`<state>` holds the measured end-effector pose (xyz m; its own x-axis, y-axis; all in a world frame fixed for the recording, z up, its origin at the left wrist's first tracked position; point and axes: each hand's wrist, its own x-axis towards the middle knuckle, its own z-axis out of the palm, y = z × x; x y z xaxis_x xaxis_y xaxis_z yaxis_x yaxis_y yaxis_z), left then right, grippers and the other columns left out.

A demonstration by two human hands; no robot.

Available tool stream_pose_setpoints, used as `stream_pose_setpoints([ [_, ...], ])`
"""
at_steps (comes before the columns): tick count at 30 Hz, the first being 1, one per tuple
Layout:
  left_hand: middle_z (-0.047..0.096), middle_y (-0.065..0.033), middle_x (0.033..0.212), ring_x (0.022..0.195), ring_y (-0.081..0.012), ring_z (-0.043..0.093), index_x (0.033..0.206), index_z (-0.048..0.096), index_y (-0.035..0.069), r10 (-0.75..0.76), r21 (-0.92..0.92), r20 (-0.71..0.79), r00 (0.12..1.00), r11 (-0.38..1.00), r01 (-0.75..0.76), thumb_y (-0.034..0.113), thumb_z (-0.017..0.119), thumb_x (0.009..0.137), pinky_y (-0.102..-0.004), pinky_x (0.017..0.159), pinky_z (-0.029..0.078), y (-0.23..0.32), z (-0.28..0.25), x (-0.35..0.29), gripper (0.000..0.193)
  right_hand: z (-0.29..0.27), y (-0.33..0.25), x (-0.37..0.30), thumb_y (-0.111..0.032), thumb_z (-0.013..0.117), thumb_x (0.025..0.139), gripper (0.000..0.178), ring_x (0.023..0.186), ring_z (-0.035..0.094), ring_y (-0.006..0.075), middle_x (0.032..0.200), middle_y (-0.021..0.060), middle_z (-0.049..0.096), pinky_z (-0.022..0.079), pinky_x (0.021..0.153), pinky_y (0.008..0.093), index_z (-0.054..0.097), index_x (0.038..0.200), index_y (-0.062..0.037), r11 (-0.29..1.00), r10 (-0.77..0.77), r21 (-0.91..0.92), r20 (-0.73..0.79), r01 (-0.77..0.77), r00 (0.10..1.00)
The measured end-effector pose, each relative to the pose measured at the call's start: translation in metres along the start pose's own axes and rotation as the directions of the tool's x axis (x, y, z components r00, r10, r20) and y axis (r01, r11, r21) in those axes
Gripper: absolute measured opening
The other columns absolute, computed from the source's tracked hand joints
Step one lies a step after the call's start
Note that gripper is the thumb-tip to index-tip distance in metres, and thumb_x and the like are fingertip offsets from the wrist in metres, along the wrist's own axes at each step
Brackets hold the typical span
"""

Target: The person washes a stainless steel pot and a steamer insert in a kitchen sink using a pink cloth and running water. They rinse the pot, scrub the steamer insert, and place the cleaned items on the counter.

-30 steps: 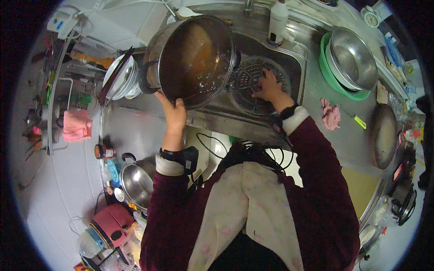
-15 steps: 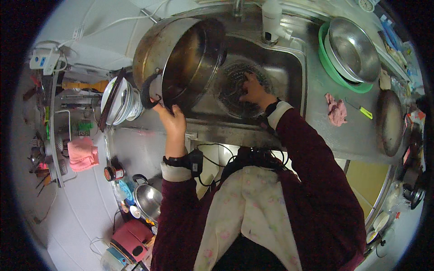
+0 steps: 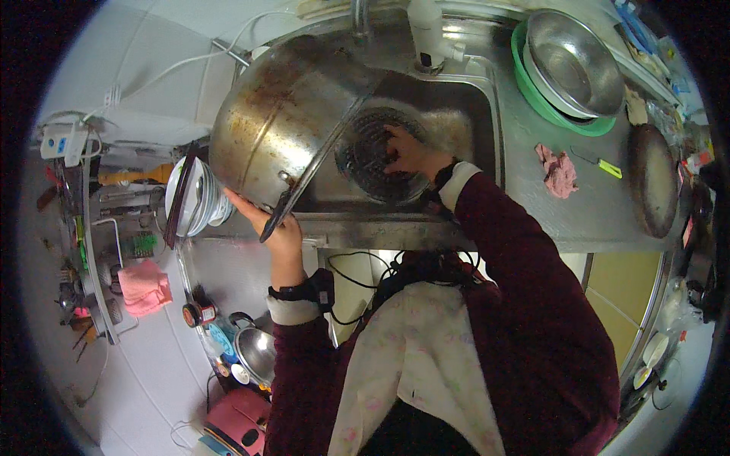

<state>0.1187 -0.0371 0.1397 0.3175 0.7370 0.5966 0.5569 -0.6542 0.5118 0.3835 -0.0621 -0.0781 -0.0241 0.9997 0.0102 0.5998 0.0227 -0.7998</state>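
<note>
A large, stained metal pot [image 3: 285, 114] is tilted over the left part of the sink, its outer side facing up and its mouth turned down to the right. My left hand [image 3: 277, 235] grips it at the lower rim beside the black handle [image 3: 277, 216], fingers stretched along the outer wall. Inside the sink [image 3: 475, 125] sits a dark, round, ridged or perforated disc [image 3: 365, 163]; its exact kind is unclear. My right hand [image 3: 414, 154] reaches onto that disc with its fingers apart, holding nothing that I can see.
Stacked plates [image 3: 199, 197] stand left of the pot. A faucet [image 3: 360, 19] and white bottle [image 3: 426, 34] are behind the sink. Right of it are a metal bowl [image 3: 574, 64] in a green basin [image 3: 521, 83], a pink cloth [image 3: 559, 173], a yellow-green-handled tool [image 3: 610, 169] and a dark-rimmed oval object [image 3: 652, 182].
The pot has tipped over to the right, so its outer wall shows instead of its inside. My left hand has turned with it. My right hand stays at the disc. The whole view has shifted slightly.
</note>
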Motion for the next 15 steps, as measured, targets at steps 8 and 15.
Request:
stream_pose_setpoints([
  [8,0.011,-0.0250,0.141,0.131,-0.0318,0.018,0.136,-0.003,-0.006,-0.020,0.002,-0.044,0.999,1.000,0.020,-0.014,0.043,0.073,-0.0384,0.106,0.014,-0.001,-0.013,-0.009,0.078,-0.077,-0.019,-0.029,-0.048,0.064,0.072,0.052,0.127,0.026,0.0291,0.139,0.0110,0.027,0.028,0.101,0.0423,0.056,0.108,-0.0115,0.817,0.353,0.430,0.153,-0.384,0.923],
  [15,0.015,-0.0286,0.139,0.129,-0.0374,0.020,0.135,0.009,-0.009,0.036,0.098,-0.151,0.988,0.995,-0.021,-0.012,0.045,0.068,-0.0383,0.106,0.014,0.004,-0.015,-0.022,0.076,-0.094,-0.016,-0.056,-0.060,0.043,0.081,0.068,0.115,0.039,0.0226,0.131,0.0042,0.040,0.033,0.091,0.0456,0.036,0.133,-0.0159,0.439,0.445,0.812,0.175,-0.384,0.878],
])
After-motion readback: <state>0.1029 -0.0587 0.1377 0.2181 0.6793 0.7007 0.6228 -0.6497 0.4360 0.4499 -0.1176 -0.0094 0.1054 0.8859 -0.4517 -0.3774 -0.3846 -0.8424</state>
